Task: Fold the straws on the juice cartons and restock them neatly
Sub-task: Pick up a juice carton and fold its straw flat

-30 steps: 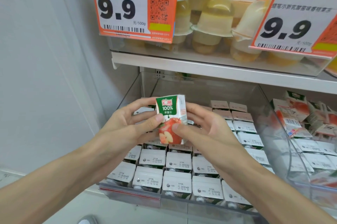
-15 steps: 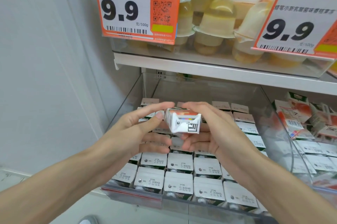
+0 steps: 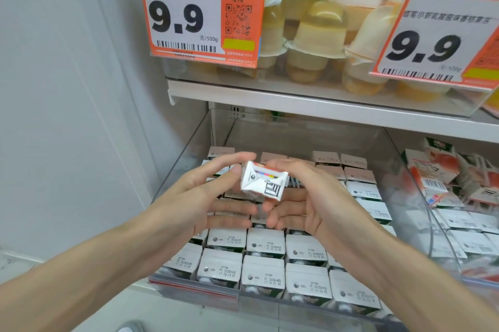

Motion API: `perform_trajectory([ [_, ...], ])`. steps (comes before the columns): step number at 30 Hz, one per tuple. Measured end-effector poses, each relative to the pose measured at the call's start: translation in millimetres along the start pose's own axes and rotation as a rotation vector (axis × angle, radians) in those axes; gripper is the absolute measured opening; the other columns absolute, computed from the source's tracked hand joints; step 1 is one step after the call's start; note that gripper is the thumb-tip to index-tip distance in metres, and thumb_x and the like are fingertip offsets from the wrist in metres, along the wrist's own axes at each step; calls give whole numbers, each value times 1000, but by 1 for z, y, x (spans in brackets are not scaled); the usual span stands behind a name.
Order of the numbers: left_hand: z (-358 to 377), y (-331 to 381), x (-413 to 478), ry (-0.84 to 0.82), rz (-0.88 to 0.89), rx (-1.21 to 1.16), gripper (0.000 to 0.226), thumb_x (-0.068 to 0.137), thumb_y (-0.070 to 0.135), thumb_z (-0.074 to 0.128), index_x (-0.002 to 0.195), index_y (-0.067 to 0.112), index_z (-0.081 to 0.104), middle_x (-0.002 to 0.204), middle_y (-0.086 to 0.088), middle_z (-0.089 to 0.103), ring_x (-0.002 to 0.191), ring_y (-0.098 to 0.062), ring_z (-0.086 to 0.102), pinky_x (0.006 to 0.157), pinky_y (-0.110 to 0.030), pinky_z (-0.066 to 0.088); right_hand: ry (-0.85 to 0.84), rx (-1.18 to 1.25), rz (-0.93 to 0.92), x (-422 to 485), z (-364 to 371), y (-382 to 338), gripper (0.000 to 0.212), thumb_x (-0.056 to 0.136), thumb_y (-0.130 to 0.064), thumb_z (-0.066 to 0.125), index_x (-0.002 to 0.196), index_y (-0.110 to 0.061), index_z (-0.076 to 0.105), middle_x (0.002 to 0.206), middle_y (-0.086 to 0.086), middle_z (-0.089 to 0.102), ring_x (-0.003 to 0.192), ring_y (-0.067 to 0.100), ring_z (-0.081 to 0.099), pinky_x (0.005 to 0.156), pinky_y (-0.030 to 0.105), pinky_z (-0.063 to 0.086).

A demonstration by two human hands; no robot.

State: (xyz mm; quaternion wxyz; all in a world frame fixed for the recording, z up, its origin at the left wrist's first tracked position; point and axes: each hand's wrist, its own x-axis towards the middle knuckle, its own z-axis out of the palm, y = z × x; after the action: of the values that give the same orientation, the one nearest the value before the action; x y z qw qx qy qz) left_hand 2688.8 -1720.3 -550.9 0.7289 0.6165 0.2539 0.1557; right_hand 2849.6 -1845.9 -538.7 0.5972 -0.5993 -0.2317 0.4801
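A pale wall (image 3: 67, 88) fills the space to the left of the hands, and above them a white shelf (image 3: 310, 104) carries jelly cups (image 3: 318, 34) behind two orange price tags (image 3: 199, 10) marked 9.9. Below and behind the hands sits a clear bin (image 3: 297, 137) packed with upright rows of cartons (image 3: 263, 275), their white tops showing printed dates. The left hand (image 3: 205, 196) and right hand (image 3: 310, 196) meet over the bin, each gripping one end of a small juice carton (image 3: 263, 183) tipped on its side, its folded white end facing the camera. The left thumb presses its left edge; the right fingers curl around its far side.
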Motion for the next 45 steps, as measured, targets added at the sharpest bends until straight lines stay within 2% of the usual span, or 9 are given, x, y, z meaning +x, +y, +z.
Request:
perform_trajectory([
  [6,-1,-3,2,70,137,-13,49,106,24,58,152,38,49,122,-11,79,113,-25,77,94,-32,63,-4,-253,-173,-2,-5,7,45,94,-48,72,133,-38,51,101,-1,83,80,13,78,73,21,61],
  [9,-2,-2,2,50,113,-10,43,104,20,61,147,19,60,128,-6,78,119,-23,74,98,-31,61,-10,-289,-223,-1,-5,8,34,95,-46,71,126,-37,59,109,-9,82,87,11,79,74,16,58],
  [12,-2,-2,0,70,146,17,36,98,20,70,133,19,74,130,-1,77,116,-21,76,96,-28,61,-27,-313,-261,2,-5,12,25,95,-46,74,118,-38,70,117,-19,77,99,5,78,81,23,62],
  [16,-2,-5,0,126,221,91,38,92,20,75,130,23,77,127,7,78,115,-12,76,93,-21,60,-36,-404,-288,2,-7,10,37,81,-51,87,114,-40,74,113,-21,77,103,-3,73,82,9,55],
  [24,-5,-5,1,90,141,154,60,90,43,73,148,35,60,138,10,71,129,-15,68,113,-41,52,-105,-310,-161,-1,-12,4,47,91,-32,76,137,-34,65,118,-12,80,118,8,73,115,42,43],
  [26,-3,-4,0,-33,91,144,45,97,44,66,140,31,70,133,5,75,126,-17,70,106,-34,57,-138,-308,-144,-2,-10,5,46,95,-30,71,141,-30,64,119,-8,80,119,11,73,118,44,40],
  [33,-2,-1,-3,-121,32,1,36,102,34,64,135,24,73,128,-8,77,119,-26,74,96,-32,62,-176,-328,-181,-5,-9,4,35,99,-37,72,134,-38,71,126,-19,76,120,5,71,116,39,43],
  [40,-3,-6,0,114,43,0,50,82,23,84,128,17,66,113,-8,82,97,-32,81,81,-26,64,-166,-371,-274,-1,-9,8,31,97,-42,75,128,-38,75,123,-16,77,118,5,72,96,18,58],
  [45,-2,-6,2,110,38,-50,43,89,27,76,131,20,69,111,-11,82,98,-28,81,82,-27,65,-29,-339,-309,3,-13,10,30,94,-40,78,123,-40,76,114,-14,80,110,1,74,94,25,55],
])
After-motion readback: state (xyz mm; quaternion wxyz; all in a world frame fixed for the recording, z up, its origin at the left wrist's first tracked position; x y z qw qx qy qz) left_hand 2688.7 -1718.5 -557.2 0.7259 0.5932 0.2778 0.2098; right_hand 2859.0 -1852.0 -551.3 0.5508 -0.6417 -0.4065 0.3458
